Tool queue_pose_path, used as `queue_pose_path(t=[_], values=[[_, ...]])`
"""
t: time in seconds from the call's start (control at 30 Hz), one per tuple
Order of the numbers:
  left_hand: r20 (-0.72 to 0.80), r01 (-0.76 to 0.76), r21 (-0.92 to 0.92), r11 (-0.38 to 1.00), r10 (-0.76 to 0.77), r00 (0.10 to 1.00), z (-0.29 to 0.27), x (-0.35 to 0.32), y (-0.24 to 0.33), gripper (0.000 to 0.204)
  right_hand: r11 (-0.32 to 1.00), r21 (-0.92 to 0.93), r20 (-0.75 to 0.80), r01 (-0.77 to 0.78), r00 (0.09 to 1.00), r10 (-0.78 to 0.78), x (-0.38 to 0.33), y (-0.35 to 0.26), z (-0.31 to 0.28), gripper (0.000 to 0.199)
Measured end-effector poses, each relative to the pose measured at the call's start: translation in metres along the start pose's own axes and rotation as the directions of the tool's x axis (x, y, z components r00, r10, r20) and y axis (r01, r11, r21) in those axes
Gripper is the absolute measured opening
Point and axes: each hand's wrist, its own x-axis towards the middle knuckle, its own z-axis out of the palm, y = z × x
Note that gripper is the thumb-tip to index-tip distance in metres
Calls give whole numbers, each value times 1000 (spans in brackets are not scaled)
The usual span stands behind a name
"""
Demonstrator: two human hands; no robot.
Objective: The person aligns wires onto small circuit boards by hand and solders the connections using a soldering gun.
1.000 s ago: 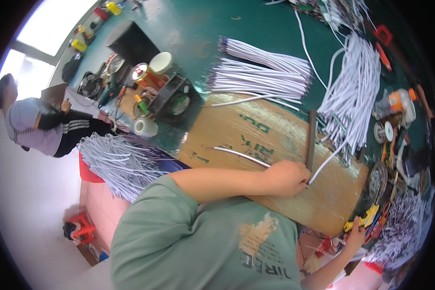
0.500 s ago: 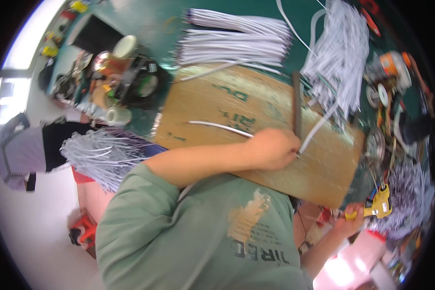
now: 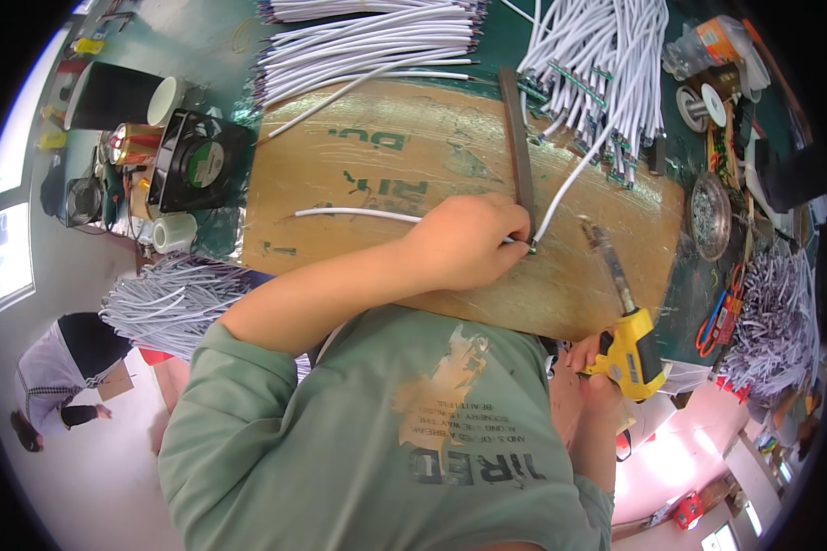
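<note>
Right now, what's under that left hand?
The brown board is beneath the left hand, and a white cable disappears under it. The hand covers the cable's next stretch and that patch of board.

Muted green T-shirt (image 3: 312,450) with 2 loose short sleeves (image 3: 216,395), a ragged tan print (image 3: 436,390) and dark lettering (image 3: 473,466) in front; left hand (image 3: 473,241) and right hand (image 3: 600,390) bare.

- Bright overall; daylight enters through a white-glowing rectangular window (image 3: 7,253) at the left rim, its pane washed out.
- Strong glare whitens the glossy pink floor (image 3: 666,457) at lower right.
- Soft sheen streaks the shiny brown cardboard sheet (image 3: 432,119).
- Straight edges bend toward the rim; corners black.
- Centre fairly sharp.
</note>
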Motion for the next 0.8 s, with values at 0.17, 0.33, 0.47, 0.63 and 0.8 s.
queue_pose_path(t=[0.17,0.33,0.47,0.63,0.8], values=[[43,33,-1,999,-33,998,-5,3,2,17,996,-11,40,-89,995,90,-19,11,-18,52],[36,32,5,999,-32,999,-6,5,-2,17,1000,14,65,11,998,-11,-20,31,-26,53],[-13,17,14,1000,-16,1000,-8,0,-7,17,997,-80,91,23,996,-16,-16,41,-32,53],[-58,-32,40,999,34,998,5,-2,-5,16,985,158,9,-65,998,64,-17,38,-63,54],[-19,-49,44,998,50,999,3,-1,-6,18,991,134,116,27,992,-43,2,18,-29,65]])
